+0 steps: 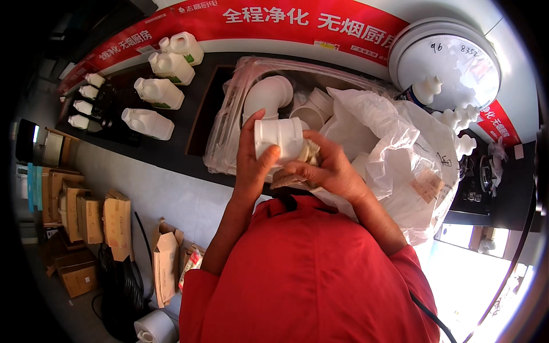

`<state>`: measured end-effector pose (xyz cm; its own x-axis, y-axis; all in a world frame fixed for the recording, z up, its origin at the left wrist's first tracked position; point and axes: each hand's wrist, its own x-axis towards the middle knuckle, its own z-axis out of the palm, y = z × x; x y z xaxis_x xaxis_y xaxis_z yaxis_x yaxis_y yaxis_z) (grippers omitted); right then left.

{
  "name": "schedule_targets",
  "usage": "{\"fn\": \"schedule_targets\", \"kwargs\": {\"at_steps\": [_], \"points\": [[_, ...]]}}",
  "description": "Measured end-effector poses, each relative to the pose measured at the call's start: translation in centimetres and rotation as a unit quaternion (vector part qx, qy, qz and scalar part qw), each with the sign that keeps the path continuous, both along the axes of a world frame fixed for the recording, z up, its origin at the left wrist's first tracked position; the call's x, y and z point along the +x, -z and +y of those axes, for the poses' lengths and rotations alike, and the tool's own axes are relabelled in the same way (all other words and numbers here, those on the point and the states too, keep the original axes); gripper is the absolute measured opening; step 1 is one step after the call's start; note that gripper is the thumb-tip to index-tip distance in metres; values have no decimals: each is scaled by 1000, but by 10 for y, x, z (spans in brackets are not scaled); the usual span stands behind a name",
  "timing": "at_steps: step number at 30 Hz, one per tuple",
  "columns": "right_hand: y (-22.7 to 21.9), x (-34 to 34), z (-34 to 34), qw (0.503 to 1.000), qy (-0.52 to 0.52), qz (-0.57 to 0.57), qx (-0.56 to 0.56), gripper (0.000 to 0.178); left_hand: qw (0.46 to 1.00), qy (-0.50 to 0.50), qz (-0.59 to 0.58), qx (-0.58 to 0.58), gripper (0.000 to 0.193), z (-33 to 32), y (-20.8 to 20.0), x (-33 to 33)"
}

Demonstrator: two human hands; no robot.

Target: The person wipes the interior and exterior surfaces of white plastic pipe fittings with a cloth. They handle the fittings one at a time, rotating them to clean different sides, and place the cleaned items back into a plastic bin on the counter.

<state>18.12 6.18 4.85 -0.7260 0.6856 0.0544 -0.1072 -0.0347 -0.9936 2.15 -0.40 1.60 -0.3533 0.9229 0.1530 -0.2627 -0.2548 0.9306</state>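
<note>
My left hand is closed around a short white plastic pipe coupling, its thumb pressed on the near side. Against the right end of that coupling, my right hand grips a crumpled beige rag, part of which hangs below the fitting. Just beyond both hands is a clear plastic tub. In it lie a white pipe elbow and another white pipe fitting. A large white plastic sack stands with its mouth gaping, to the right of my right hand.
Several white jugs stand on the dark counter at the left. A big round white lid-like disc leans at the back right, with white bottles before it. Cardboard boxes and black hose are on the floor, lower left.
</note>
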Motion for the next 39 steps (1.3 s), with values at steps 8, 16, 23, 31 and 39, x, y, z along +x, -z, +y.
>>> {"fn": "schedule_targets", "kwargs": {"at_steps": [8, 16, 23, 31, 39], "points": [[-9, 21, 26, 871, 126, -236, 411, 46, 919, 75, -386, -13, 54, -2, 10, -19], [-51, 7, 20, 980, 194, 4, 38, 57, 910, 118, -391, -72, 48, 2, 2, -15], [-41, -12, 14, 832, 103, -126, 531, 66, 932, 202, -296, -60, 46, -4, 3, -5], [-4, -15, 13, 972, 145, -101, 156, 39, 995, 47, -86, -24, 71, -6, -9, 6], [28, -6, 20, 987, -57, -144, -50, 32, 996, -65, 48, 24, 71, 1, -16, -14]]}}
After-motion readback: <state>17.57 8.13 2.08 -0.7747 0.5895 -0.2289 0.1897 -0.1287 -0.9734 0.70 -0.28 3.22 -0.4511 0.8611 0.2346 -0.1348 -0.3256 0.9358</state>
